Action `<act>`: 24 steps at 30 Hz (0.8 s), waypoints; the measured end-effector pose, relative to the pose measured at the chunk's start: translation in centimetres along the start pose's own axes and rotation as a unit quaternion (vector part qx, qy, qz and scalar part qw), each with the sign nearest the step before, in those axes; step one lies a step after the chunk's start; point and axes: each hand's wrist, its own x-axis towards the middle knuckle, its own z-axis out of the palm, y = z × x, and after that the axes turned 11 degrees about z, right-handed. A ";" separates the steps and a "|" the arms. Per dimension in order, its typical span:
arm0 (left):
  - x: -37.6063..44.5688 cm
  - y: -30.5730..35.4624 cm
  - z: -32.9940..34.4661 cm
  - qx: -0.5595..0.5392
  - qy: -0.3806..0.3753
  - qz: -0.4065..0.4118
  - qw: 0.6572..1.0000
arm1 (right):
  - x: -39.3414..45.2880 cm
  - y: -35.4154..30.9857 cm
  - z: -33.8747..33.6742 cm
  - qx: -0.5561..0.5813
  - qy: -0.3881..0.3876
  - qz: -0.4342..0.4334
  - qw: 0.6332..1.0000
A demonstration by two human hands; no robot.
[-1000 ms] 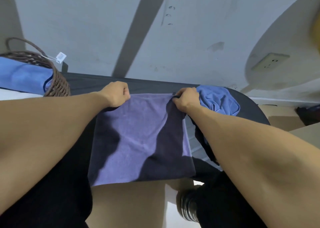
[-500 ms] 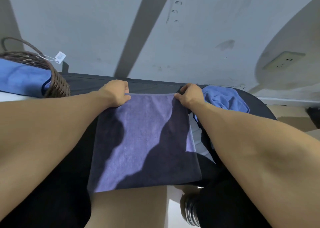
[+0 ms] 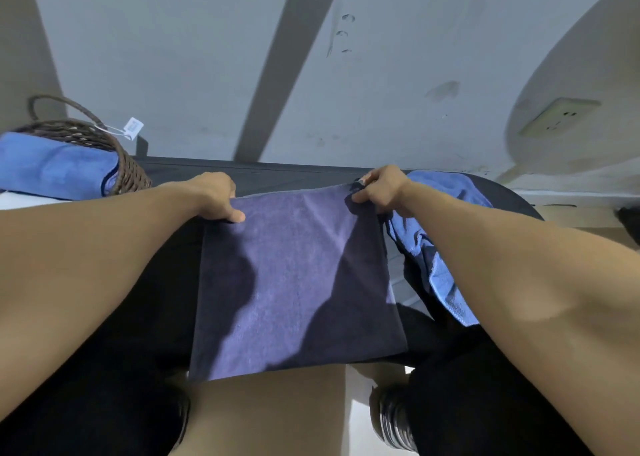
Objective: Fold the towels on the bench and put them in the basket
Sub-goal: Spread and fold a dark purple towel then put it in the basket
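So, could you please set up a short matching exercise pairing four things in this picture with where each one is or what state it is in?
Things:
1. purple towel
2. loose blue towel
3. wicker basket
4. folded blue towel

Places or states:
A. inside the basket
B. spread flat on the bench, far corners held by the left hand and right hand
C. crumpled under the right forearm
D. at the far left, with a white tag on its handle

Pairs: 1-B, 2-C, 3-D, 4-A

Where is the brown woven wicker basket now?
In the head view, the brown woven wicker basket stands at the far left on the dark bench, holding a folded blue towel.
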 end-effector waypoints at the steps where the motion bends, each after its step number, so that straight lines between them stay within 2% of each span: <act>1: -0.3 -0.2 -0.3 -0.014 0.003 0.016 1.000 | -0.2 -0.1 -0.4 0.043 -0.034 0.009 0.998; 4: -1.6 -0.3 -1.7 -0.072 0.014 0.053 0.996 | -1.6 -0.5 -2.0 0.064 -0.124 0.008 0.990; 11: -6.6 0.4 -3.9 -0.086 0.034 0.128 0.987 | -7.9 -1.9 -4.6 -0.002 -0.223 -0.082 0.971; 16: -11.2 0.7 -6.5 -0.076 0.086 0.127 0.985 | -13.6 -2.6 -5.2 -0.027 -0.205 -0.187 0.960; 19: -13.9 0.8 -7.6 -0.080 0.158 0.139 0.974 | -15.7 -1.5 -5.2 0.053 -0.193 -0.209 0.957; 24: -17.4 0.6 -7.9 -0.058 0.231 0.174 0.955 | -18.2 0.4 -5.6 0.231 -0.206 -0.213 0.927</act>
